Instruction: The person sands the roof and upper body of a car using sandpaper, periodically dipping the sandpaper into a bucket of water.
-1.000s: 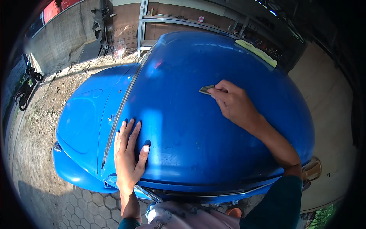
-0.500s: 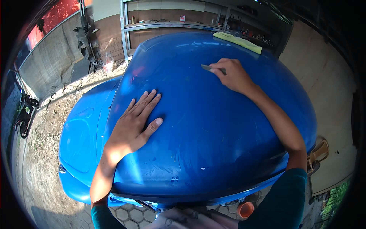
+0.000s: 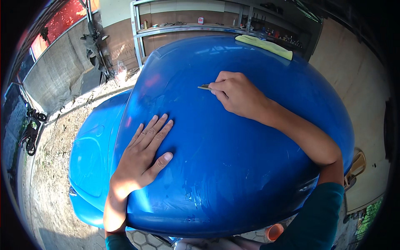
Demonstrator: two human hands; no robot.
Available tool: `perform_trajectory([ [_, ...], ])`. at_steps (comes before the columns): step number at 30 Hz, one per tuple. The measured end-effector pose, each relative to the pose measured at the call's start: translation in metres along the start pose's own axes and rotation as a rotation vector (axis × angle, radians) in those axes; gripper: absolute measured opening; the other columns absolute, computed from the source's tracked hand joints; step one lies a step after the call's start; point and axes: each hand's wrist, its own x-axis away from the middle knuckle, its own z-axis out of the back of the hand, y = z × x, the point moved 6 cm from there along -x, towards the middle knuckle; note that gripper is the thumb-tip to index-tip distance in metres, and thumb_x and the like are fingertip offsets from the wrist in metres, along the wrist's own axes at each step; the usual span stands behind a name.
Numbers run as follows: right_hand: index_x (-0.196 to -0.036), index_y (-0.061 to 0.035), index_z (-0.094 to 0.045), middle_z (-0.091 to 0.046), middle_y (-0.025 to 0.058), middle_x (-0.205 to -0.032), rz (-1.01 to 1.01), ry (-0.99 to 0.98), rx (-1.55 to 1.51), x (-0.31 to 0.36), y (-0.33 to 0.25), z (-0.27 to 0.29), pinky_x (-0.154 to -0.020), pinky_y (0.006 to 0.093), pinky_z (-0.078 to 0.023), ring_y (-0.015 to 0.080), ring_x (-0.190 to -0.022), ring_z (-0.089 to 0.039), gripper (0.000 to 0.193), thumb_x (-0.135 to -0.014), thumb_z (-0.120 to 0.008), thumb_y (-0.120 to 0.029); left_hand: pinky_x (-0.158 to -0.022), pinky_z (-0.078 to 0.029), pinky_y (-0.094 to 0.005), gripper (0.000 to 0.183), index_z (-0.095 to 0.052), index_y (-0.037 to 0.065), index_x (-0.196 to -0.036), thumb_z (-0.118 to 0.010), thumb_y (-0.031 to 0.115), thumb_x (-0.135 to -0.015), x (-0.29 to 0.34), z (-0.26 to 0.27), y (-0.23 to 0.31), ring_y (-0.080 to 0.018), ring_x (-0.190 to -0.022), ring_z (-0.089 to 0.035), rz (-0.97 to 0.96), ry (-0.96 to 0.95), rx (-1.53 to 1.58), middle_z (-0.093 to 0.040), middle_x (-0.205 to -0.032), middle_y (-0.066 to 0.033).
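Note:
A rounded blue car roof fills the middle of the view, glossy, with wet-looking streaks toward its near side. My left hand lies flat on the roof's left part, fingers stretched and thumb apart. Farther off and right of centre, my right hand pinches a small, thin, greyish-green flat piece against the roof. Its tip points left out of my fingers; whether it is folded sandpaper or a scraper I cannot tell. Across the far right edge of the roof is spread a yellow-green cloth.
The car's blue bonnet extends at the left. Behind stands a metal shelf rack with small items. An orange pot is on the paving near my right side, and a brown chair stands at the right.
My right hand has moved left and nearer with the flat piece, across the roof. The whole view has shifted slightly; my left hand still rests flat and appears a little lower.

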Motion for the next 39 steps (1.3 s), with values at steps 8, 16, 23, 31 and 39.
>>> perform_trajectory([
  [8,-0.099,-0.0006,-0.077,-0.071,0.0228,-0.078,-0.391,0.055,0.267,0.0,0.159,0.05,-0.07,0.0443,-0.055,0.0361,-0.068,-0.068,0.017,-0.09,-0.063,-0.007,-0.124,-0.016,-0.0521,0.066,-0.036,0.009,-0.156,-0.047,0.045,-0.102,-0.006,-0.001,0.009,-0.0352,-0.152,-0.024,-0.039,-0.001,0.029,-0.032,-0.163,-0.0152],
  [16,-0.108,-0.003,-0.076,-0.073,0.0209,-0.088,-0.29,0.048,0.194,0.002,0.106,0.052,-0.078,0.0424,-0.055,0.0348,-0.08,-0.069,0.021,-0.093,-0.063,-0.008,-0.124,-0.017,-0.052,0.064,-0.038,0.012,-0.156,-0.048,0.045,-0.102,-0.005,0.0,0.008,-0.0338,-0.152,-0.024,-0.029,-0.004,0.021,-0.032,-0.163,-0.0132],
  [23,-0.107,-0.0005,-0.076,-0.073,0.0169,-0.094,0.112,-0.066,-0.172,-0.007,-0.036,-0.009,-0.07,0.0368,-0.054,0.0276,-0.078,-0.069,0.019,-0.09,-0.072,-0.006,-0.124,-0.016,-0.0522,0.064,-0.037,0.012,-0.156,-0.049,0.045,-0.102,0.003,0.001,0.001,-0.0335,-0.152,-0.024,0.021,-0.016,0.0,-0.032,-0.163,-0.013],
  [31,-0.102,-0.0008,-0.077,-0.071,0.0211,-0.088,0.072,-0.025,-0.124,-0.021,-0.021,-0.017,-0.074,0.0403,-0.055,0.0311,-0.078,-0.07,0.016,-0.091,-0.066,-0.005,-0.124,-0.019,-0.0516,0.063,-0.038,0.015,-0.155,-0.047,0.049,-0.103,0.003,-0.004,0.001,-0.0311,-0.152,-0.026,-0.01,0.036,-0.037,-0.034,-0.162,-0.0104],
  [39,-0.108,-0.0019,-0.076,-0.073,0.0203,-0.096,-0.171,-0.128,0.026,-0.063,0.029,-0.023,-0.08,0.0402,-0.055,0.0319,-0.086,-0.071,0.02,-0.093,-0.067,-0.009,-0.124,-0.021,-0.0455,0.063,-0.038,0.009,-0.155,-0.049,0.043,-0.103,-0.003,-0.002,0.001,-0.0333,-0.15,-0.029,0.092,0.136,-0.082,-0.036,-0.161,-0.0138],
])
